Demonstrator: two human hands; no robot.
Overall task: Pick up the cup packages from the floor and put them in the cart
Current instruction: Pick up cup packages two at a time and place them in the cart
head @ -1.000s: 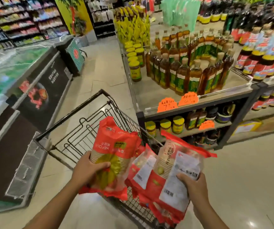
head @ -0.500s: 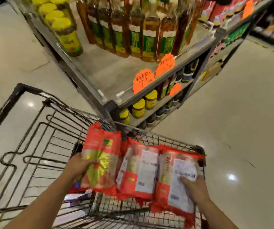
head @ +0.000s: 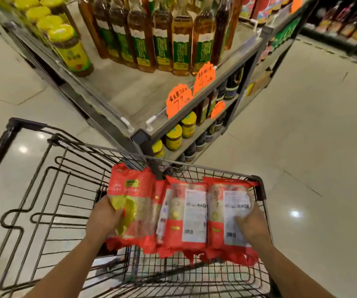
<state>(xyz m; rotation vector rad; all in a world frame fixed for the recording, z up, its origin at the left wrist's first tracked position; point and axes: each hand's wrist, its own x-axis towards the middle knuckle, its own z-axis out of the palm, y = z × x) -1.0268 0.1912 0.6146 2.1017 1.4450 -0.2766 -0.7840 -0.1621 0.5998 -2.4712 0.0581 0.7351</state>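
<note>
- Wire cart fills the lower left.
- Left hand grips the leftmost package's edge, fingers curled round it.
- 3 red cup packages sit side by side, held over the cart's basket at its far end.
- Right hand grips the rightmost package, thumb on its label.

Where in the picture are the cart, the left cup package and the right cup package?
cart [head: 0, 150]: head view, on its black bar.
left cup package [head: 134, 190]: head view, on its red upper front.
right cup package [head: 235, 203]: head view, on its white label.
</note>
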